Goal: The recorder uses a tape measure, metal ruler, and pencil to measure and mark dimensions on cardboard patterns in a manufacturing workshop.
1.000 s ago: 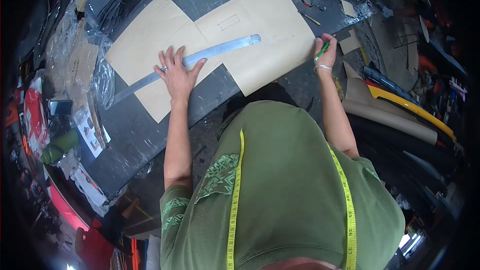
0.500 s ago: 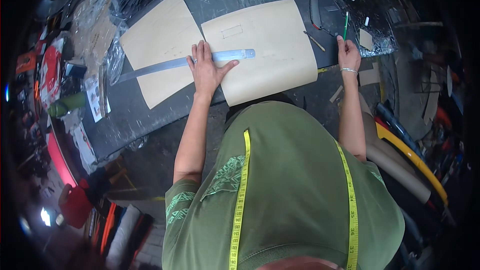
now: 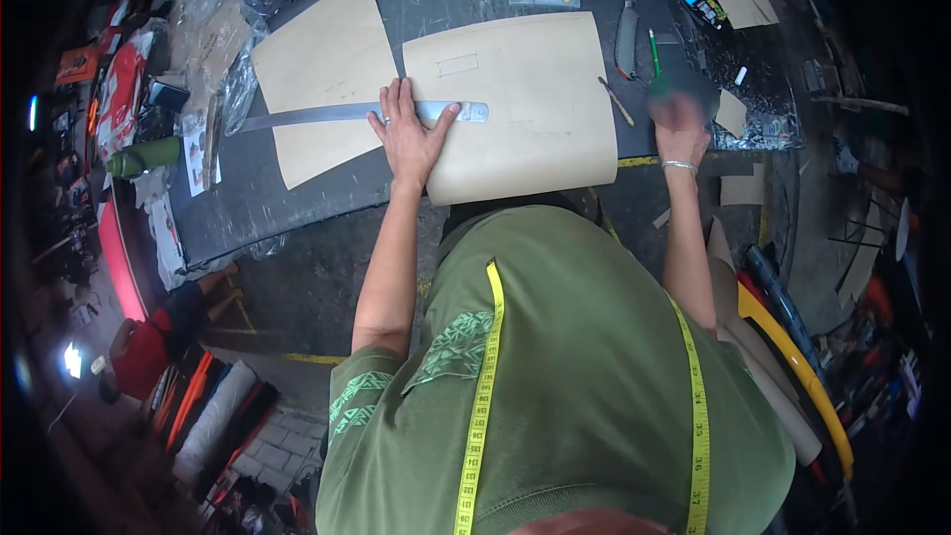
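My left hand (image 3: 411, 144) lies with fingers spread across a steel ruler (image 3: 327, 115), thumb near the ruler's rounded end. Beneath the ruler are two brown card pieces: a larger sheet (image 3: 535, 129) with its near edge curling at the table's front, and a tapered piece (image 3: 322, 50) to its left. A small rectangle is drawn on the larger sheet. To the right of that sheet, my right hand (image 3: 682, 134) is closed on a green pencil (image 3: 654, 52) that points away from me. Its fingertips are blurred.
A thin pointed tool (image 3: 616, 102) lies on the sheet's right edge, beside a grey-handled cutter (image 3: 626, 40). White chalk (image 3: 741, 75) and card scraps (image 3: 731, 113) lie farther right. Clear plastic (image 3: 226, 79) and a green bottle (image 3: 146, 156) are at left. A yellow tape measure (image 3: 482, 386) hangs over my shirt.
My right hand has moved left with the pencil, closer to the sheet. The ruler has slid slightly left on the card, and my left thumb now rests on it. The view has shifted a little.
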Motion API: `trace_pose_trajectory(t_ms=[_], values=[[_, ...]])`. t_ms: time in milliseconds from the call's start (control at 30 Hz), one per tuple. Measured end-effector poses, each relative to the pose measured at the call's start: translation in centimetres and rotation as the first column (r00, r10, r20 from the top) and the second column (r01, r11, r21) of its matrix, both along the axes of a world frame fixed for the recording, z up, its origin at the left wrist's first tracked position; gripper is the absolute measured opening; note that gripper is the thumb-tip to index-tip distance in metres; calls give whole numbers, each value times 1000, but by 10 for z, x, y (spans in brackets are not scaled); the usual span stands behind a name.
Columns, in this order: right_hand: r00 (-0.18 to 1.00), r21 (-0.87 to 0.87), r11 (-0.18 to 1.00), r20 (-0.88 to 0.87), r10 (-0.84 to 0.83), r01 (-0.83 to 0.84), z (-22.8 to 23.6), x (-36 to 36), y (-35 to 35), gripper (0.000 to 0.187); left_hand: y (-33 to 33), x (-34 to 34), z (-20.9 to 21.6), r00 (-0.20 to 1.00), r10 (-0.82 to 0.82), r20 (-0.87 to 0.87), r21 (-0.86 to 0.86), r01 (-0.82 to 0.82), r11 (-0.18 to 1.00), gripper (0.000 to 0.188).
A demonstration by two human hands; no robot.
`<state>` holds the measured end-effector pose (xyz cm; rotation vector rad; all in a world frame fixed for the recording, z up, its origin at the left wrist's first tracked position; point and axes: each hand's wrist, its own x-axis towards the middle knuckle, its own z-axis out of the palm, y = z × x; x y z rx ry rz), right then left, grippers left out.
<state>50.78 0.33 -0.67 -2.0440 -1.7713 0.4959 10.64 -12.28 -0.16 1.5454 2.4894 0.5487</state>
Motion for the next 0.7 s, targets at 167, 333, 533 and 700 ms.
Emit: trace_pose_trajectory(t_ms=[167, 333, 533, 700], values=[[997, -17, 1000, -82, -1, 0, -9, 7, 4, 33, -1, 2, 0, 994, -6, -108, -37, 2, 999, 98], [993, -35, 999, -115, -39, 35, 2, 6, 5, 36, -1, 0, 1, 998, -8, -67, -1, 8, 1000, 91], [935, 104, 993, -355, -16, 57, 4, -13, 6, 27, 7, -9, 14, 997, 10, 83, -50, -6, 999, 75], [829, 111, 960, -486, 277, -256, 27, -80, -16, 19, 52, -35, 20, 968, -192, 164, 235, 151, 960, 59]])
